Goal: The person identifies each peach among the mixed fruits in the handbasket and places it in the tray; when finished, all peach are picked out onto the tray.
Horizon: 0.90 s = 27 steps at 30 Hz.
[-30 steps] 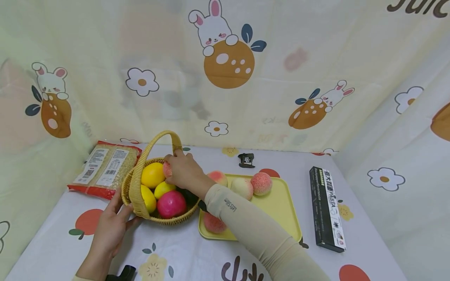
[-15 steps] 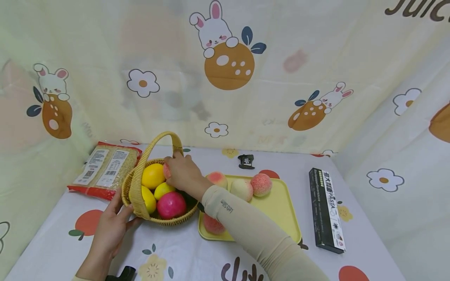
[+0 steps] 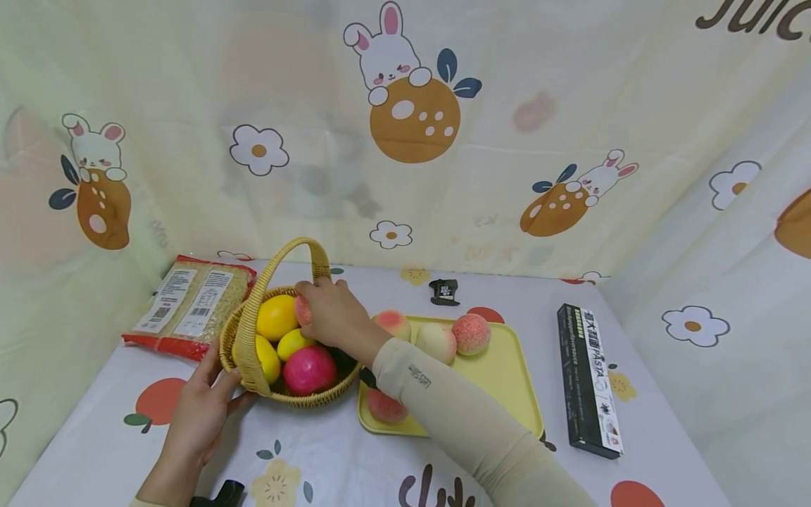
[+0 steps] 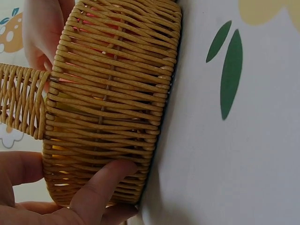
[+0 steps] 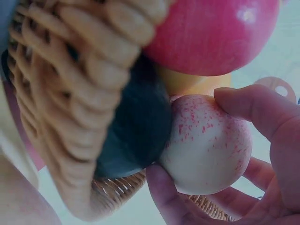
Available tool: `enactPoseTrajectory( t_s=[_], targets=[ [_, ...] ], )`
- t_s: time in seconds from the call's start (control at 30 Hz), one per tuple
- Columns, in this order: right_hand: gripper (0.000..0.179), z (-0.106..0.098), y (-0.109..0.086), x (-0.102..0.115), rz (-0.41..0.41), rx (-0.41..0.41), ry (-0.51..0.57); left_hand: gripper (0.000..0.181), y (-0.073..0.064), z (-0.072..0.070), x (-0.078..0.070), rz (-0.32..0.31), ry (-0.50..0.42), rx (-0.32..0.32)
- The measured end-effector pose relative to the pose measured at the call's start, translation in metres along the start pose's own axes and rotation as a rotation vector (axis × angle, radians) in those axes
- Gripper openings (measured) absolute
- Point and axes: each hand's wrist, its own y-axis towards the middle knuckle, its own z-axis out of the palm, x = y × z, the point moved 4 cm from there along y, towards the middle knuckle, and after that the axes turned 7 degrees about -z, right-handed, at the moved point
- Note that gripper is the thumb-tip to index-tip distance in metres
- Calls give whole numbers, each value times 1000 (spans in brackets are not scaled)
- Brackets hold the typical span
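Observation:
A wicker basket [image 3: 255,359] with an arched handle stands at the left of the table. My left hand [image 3: 204,412] holds its near left side; in the left wrist view the thumb [image 4: 105,185] presses the woven wall. Inside the basket are several yellow fruits [image 3: 277,317], a shiny deep-pink round fruit [image 3: 310,370] and a dark green one [image 5: 140,122]. Over the basket's far right part, my right hand [image 3: 336,313] holds a white peach with pink speckles [image 5: 206,150]. The peach touches the dark green fruit in the right wrist view.
A yellow tray [image 3: 494,384] with several peaches [image 3: 436,343] lies right of the basket, partly under my right sleeve [image 3: 469,422]. A grain bag [image 3: 196,303] lies behind left, a black pasta box [image 3: 589,380] at right, a small black packet [image 3: 444,291] at the back.
Both hands stay almost where they were, the right one still holding the peach in the basket. Only the right forearm shifts very slightly.

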Motion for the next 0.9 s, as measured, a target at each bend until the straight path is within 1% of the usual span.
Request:
enactPoseTrajectory(
  t_s=[0.07, 0.17, 0.27, 0.5, 0.7, 0.9],
  targets=[
    [70, -2, -3, -1, 2, 3, 27, 79, 0, 0, 0, -1, 1, 2],
    [69, -5, -9, -2, 15, 0, 96, 79, 0, 0, 0, -3, 7, 2],
    [68, -10, -15, -3, 4, -14, 151, 79, 1, 0, 0, -8, 14, 0],
    [65, -19, -28, -8, -61, -51, 218, 77, 2, -1, 2, -14, 21, 0],
    [65, -26, -41, -15, -67, -73, 298, 76, 2, 0, 2, -11, 13, -6],
    [64, -35, -57, -22, -70, -80, 358, 76, 3, 0, 1, -17, 33, -16]
  ],
)
